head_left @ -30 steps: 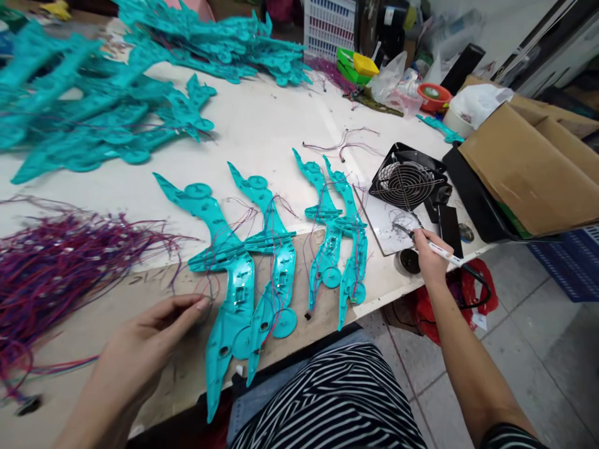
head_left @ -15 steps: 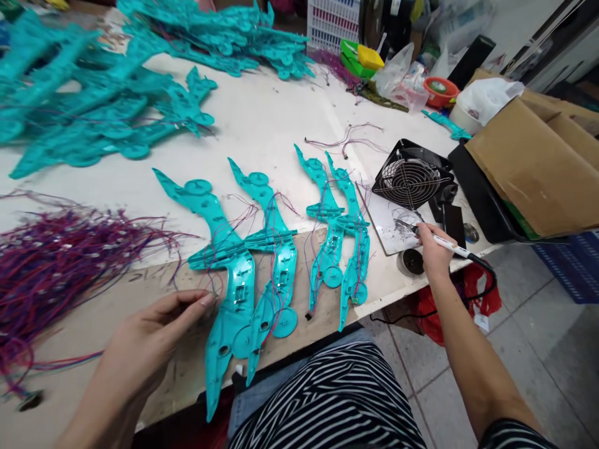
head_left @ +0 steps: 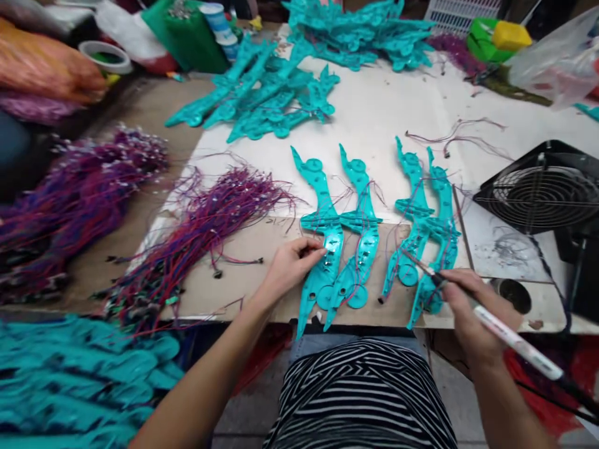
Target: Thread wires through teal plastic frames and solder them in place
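Note:
Four long teal plastic parts lie side by side on the table, with thin red and blue wires strung over them. My left hand (head_left: 297, 265) pinches thumb and finger together at the left edge of the leftmost teal part (head_left: 333, 262); whatever sits between the fingertips is too small to make out. Gripped like a pen in my right hand (head_left: 477, 305) is a soldering iron (head_left: 515, 343) with a white handle. Its tip points left, over the third teal part (head_left: 414, 234) from the left. The rightmost teal part (head_left: 442, 249) lies just beside that hand.
A bundle of red and purple wires (head_left: 210, 231) lies left of my hand, a bigger one (head_left: 88, 206) beyond it. Teal parts are heaped at the back (head_left: 355, 31) and lower left (head_left: 79, 386). At right stand a black fan (head_left: 538, 187) and a small round tin (head_left: 515, 294).
My right hand has brought the soldering iron left from the board by the fan to above the teal parts. My left hand has shifted up against the leftmost part. The view has turned left.

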A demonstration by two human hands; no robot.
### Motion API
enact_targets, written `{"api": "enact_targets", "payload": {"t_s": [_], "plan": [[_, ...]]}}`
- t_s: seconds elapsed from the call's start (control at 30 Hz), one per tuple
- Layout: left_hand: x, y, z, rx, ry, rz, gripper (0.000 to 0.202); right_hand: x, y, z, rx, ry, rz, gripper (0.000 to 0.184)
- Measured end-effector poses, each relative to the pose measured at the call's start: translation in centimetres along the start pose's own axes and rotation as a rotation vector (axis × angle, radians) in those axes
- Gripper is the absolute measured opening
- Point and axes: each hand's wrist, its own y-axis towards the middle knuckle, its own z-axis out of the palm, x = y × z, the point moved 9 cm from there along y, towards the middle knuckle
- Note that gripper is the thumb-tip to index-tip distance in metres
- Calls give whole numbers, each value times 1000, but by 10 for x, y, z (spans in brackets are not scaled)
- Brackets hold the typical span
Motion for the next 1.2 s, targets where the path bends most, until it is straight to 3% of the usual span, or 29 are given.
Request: {"api": "enact_targets", "payload": {"t_s": [0.1,0.17,0.37,0.93,1.2], "plan": [[-2,1,3,9,21,40,17,51,-5,42,128,163,-228,13],[-1,1,5,15,39,46,15,67,-6,63,169,198,-303,16],[4,3,6,-22,91,47,13,74,-7,96,232,191,-345,15],[4,3,10,-34,78,50,10,76,-8,106,247,161,-392,13],[2,2,8,-50,73,93,9,75,2,79,159,151,-312,16]]}}
